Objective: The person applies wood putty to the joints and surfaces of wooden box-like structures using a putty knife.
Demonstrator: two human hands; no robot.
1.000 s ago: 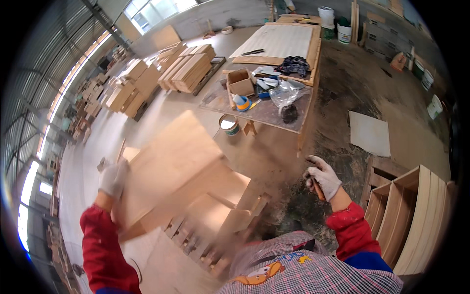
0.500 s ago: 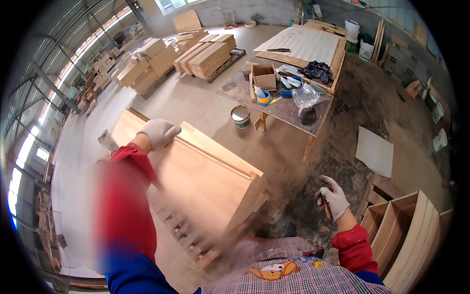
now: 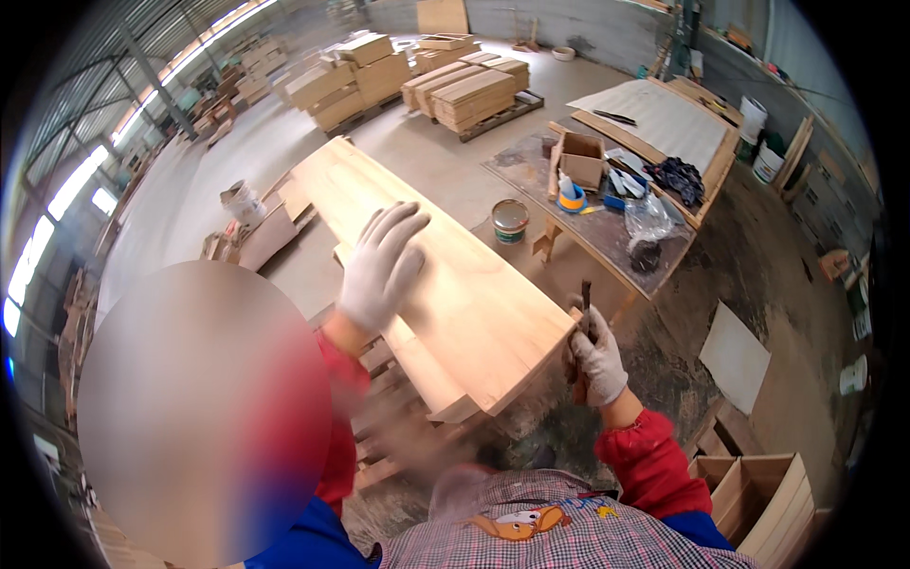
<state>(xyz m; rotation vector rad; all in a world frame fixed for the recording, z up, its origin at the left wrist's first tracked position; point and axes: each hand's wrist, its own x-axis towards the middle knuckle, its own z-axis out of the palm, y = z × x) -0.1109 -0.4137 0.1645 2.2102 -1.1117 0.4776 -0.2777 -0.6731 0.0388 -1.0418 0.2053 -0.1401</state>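
A long pale wooden panel (image 3: 474,303) with a smooth top lies slantwise in front of me, its near end toward the right. My left hand (image 3: 381,275), in a whitish glove, rests on its top face with the fingers stretched out. At the panel's right corner is my right hand (image 3: 601,362), also gloved, closed round a slim dark tool with a brownish handle (image 3: 586,296). The tool stands nearly upright beside the panel's end; its exact kind cannot be made out. Part of another wooden piece (image 3: 427,365) shows below the panel's near edge.
A work table (image 3: 526,166) holds an open cardboard box (image 3: 580,161), a plastic bag and a blue-yellow tape roll. A paint can (image 3: 510,220) stands on the floor. Stacked boards (image 3: 474,95) lie on a pallet behind. Wooden boxes (image 3: 749,493) stand at lower right; a slatted pallet lies below the panel.
The panel now lies with its broad face up, where a ridged edge showed before. My left hand has shifted right onto it; my right hand has come up to its corner with the tool.
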